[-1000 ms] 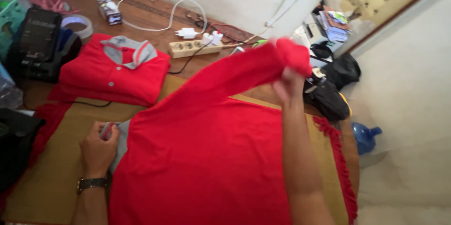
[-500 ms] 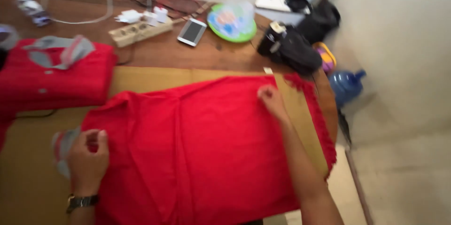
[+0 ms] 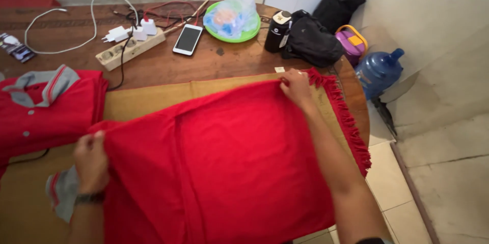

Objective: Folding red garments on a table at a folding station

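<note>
Red shirt (image 3: 224,162) lies spread on the tan mat (image 3: 153,96). The right hand (image 3: 296,87), which earlier lifted a sleeve, now pinches the far corner; the left hand (image 3: 91,160) still grips the near edge beside the grey collar (image 3: 62,193).

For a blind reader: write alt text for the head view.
Two hands spread a red shirt on a tan mat: left hand grips its near edge, right hand its far corner. A folded red shirt lies left.
</note>
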